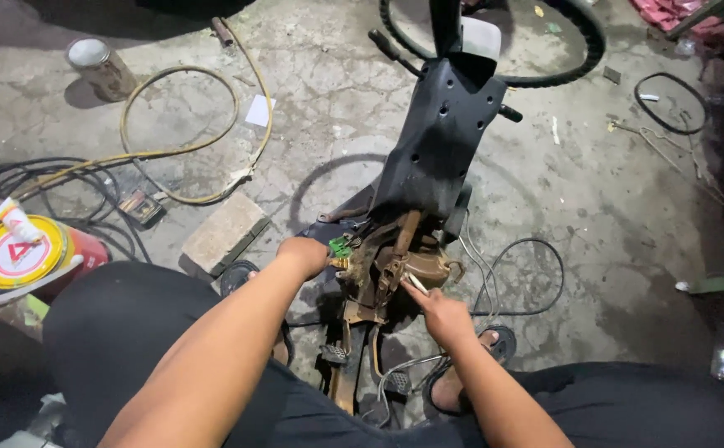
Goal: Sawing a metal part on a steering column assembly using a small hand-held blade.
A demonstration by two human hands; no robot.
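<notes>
Concrete floor (611, 199), grey, cracked and stained, fills the view. On it lies a stripped motorbike frame: a black plastic body panel (445, 141) with round holes reaches up toward a black rubber tyre (582, 50), and below the panel sits a rusty brown metal engine-mount assembly (391, 265) with footpegs, between the person's knees in black trousers. Grey and black cables (511, 282) loop out from the assembly's right side.

To the left, a long yellowish rubber hose (179, 149) curls over the floor, with a tangle of black wires (55, 182) near it. A flat grey stone block (222, 232) lies just left of the assembly. A red tin with a yellow round lid (21, 255) stands at the far left edge, and a small rusty metal can with a white top (96, 66) stands well apart at the upper left.

Left hand (304, 253) is closed in a fist around the left edge of the rusty assembly, beside a small green plastic connector (341, 245). Right hand (438, 311) pinches a thin white rod-like tool (417, 282) between its fingers, the tip touching the brown metal of the assembly.
</notes>
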